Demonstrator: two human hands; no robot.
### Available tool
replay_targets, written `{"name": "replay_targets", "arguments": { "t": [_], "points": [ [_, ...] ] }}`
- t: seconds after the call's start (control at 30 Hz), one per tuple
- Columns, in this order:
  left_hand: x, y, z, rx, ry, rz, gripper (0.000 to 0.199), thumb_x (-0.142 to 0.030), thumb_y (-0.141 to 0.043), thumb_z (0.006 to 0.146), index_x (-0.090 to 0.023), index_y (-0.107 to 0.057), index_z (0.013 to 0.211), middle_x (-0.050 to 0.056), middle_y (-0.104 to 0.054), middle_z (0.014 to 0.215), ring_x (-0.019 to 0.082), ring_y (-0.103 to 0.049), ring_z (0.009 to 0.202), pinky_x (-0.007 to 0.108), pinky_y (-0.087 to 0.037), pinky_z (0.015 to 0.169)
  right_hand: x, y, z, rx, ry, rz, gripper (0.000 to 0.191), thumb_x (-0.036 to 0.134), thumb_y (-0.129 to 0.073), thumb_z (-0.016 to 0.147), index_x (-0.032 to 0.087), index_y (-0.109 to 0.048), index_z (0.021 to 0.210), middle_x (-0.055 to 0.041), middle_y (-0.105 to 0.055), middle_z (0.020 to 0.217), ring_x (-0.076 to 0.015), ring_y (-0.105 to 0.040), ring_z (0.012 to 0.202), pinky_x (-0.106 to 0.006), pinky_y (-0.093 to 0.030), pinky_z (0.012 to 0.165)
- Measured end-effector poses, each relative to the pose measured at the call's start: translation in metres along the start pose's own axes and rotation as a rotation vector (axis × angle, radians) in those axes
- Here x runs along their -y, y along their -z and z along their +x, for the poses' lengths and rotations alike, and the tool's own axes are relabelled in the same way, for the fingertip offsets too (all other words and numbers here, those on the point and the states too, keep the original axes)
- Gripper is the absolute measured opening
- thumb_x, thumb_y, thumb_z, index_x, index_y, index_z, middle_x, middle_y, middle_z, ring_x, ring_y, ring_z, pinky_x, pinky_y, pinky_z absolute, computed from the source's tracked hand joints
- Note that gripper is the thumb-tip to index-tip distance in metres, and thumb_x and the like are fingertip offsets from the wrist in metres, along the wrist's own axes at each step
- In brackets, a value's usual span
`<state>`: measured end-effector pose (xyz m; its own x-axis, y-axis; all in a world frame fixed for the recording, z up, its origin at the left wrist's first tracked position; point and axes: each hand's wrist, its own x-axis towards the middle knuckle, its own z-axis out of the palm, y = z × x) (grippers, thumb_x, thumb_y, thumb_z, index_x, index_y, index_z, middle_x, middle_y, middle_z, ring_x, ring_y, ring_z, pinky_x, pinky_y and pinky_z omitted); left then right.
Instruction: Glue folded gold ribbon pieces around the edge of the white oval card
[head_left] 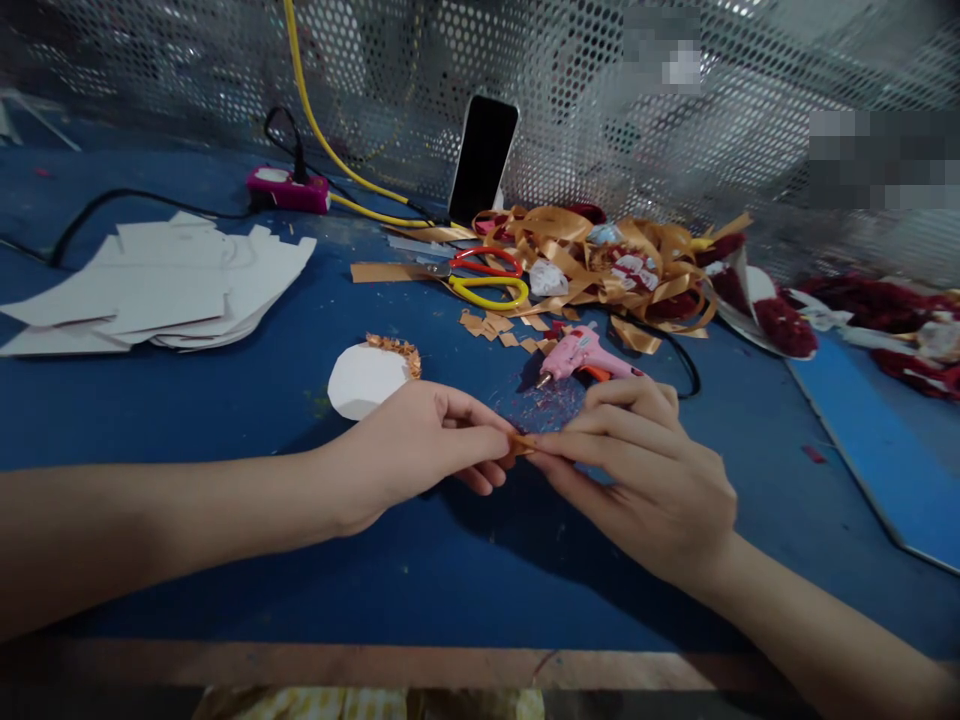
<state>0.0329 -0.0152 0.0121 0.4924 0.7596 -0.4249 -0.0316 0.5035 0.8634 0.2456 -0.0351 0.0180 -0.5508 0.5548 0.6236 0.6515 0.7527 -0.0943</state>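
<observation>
Between my two hands is a small piece of gold ribbon (523,444). My left hand (442,440) pinches one side of it between thumb and fingers. From the other side, the fingertips of my right hand (637,470) close on the same piece. Just beyond my left hand lies a white paper disc (367,380), with gathered gold ribbon bits (397,350) along its far edge. A pink glue gun (577,355) rests on its side beyond my right hand, its nozzle pointing left. Cut ribbon squares (495,325) are scattered behind it.
Red-and-yellow-handled scissors (487,280) lie by a heap of gold ribbon (600,250). A phone (484,160) leans on the perforated metal screen (405,90). White paper sheets (165,285) are stacked at left, near a magenta power strip (289,190). A blue board (877,450) lies at right.
</observation>
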Motion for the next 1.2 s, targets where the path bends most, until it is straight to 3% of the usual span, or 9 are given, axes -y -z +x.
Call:
{"name": "replay_targets", "arguments": {
  "t": [0.13,0.6,0.73,0.87,1.0,1.2],
  "points": [
    [0.001,0.001,0.001,0.023,-0.035,-0.032,0.008,-0.014,-0.073,0.084,-0.013,-0.075,0.092,0.002,-0.076,0.076,0.008,-0.068,0.065,0.017,-0.055,0.063,-0.002,-0.001,-0.001,0.011,-0.038,0.04,0.008,0.019,-0.076,0.085,0.026,-0.073,0.089,0.0017,-0.07,0.07,-0.0187,-0.061,0.082,-0.038,-0.047,0.076],
    [0.002,0.002,0.001,0.051,-0.048,-0.01,0.008,-0.011,-0.07,0.086,-0.013,-0.078,0.089,0.001,-0.076,0.072,0.008,-0.067,0.064,0.017,-0.055,0.063,-0.004,0.0,-0.001,0.028,-0.01,0.074,0.012,0.016,-0.076,0.085,0.026,-0.072,0.09,0.0022,-0.069,0.068,-0.0184,-0.06,0.081,-0.038,-0.046,0.075],
    [0.006,0.002,0.002,0.027,-0.082,-0.005,0.016,-0.006,-0.068,0.085,-0.014,-0.079,0.094,0.003,-0.079,0.081,0.01,-0.071,0.072,0.022,-0.058,0.075,-0.003,0.003,-0.001,-0.009,-0.001,0.069,0.014,0.015,-0.076,0.084,0.028,-0.072,0.088,0.0035,-0.065,0.065,-0.0172,-0.06,0.077,-0.037,-0.047,0.073],
    [0.012,0.004,0.003,0.07,-0.141,-0.002,0.018,-0.018,-0.083,0.077,-0.018,-0.081,0.095,0.003,-0.081,0.091,0.015,-0.074,0.087,0.028,-0.057,0.089,-0.001,0.004,-0.001,-0.028,0.003,0.101,0.015,0.013,-0.075,0.084,0.027,-0.069,0.086,0.0033,-0.064,0.064,-0.0171,-0.059,0.076,-0.037,-0.048,0.072],
    [0.013,0.005,0.001,0.077,-0.154,0.045,0.016,-0.026,-0.087,0.074,-0.02,-0.083,0.088,0.003,-0.082,0.093,0.017,-0.075,0.09,0.027,-0.057,0.086,0.001,0.002,-0.002,-0.031,-0.01,0.114,0.014,0.014,-0.073,0.085,0.026,-0.066,0.083,0.0029,-0.063,0.063,-0.0174,-0.058,0.076,-0.038,-0.047,0.072],
    [0.012,0.005,0.0,0.071,-0.145,0.037,0.012,-0.025,-0.087,0.074,-0.022,-0.083,0.085,0.0,-0.082,0.086,0.011,-0.073,0.081,0.02,-0.055,0.078,0.002,0.002,-0.002,-0.05,0.002,0.11,0.017,0.012,-0.073,0.085,0.026,-0.064,0.085,0.0036,-0.063,0.063,-0.0169,-0.058,0.075,-0.038,-0.046,0.07]
  ]
}}
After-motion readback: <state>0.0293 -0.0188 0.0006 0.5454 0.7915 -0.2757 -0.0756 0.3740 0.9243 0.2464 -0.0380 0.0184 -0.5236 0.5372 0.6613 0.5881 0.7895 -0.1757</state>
